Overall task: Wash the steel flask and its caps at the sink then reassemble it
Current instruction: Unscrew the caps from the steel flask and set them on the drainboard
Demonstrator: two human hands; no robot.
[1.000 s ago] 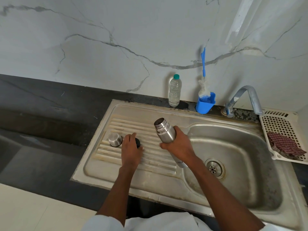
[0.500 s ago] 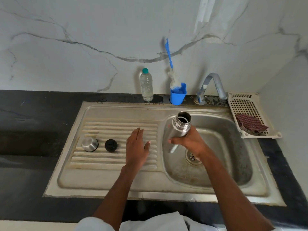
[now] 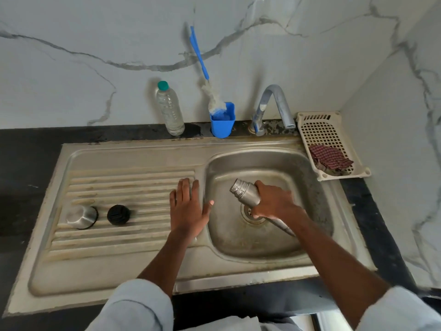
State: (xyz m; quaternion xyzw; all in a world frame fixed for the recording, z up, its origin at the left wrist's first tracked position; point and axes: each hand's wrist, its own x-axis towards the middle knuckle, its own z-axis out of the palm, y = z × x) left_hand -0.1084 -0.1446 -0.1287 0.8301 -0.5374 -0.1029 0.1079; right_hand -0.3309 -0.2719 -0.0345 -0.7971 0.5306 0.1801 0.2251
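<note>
Steel flask (image 3: 245, 193) gripped tilted over sink basin (image 3: 310, 177) by right hand (image 3: 274, 203); left hand (image 3: 188, 206) flat, empty, beside on drainboard (image 3: 119, 235).

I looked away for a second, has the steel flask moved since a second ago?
Yes. The steel flask, gripped in the right hand, has gone right, from over the ribbed drainboard to over the basin's drain, tilted, mouth up-left.

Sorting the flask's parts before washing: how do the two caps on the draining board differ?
The steel cap is shiny bare metal; the black cap is dark and matte. The steel cap looks larger and taller, cup-like, while the black cap is smaller and lower, with a slot across its top. The steel cap lies further left. Both rest on the ribbed draining board, side by side, untouched by either hand.
</note>
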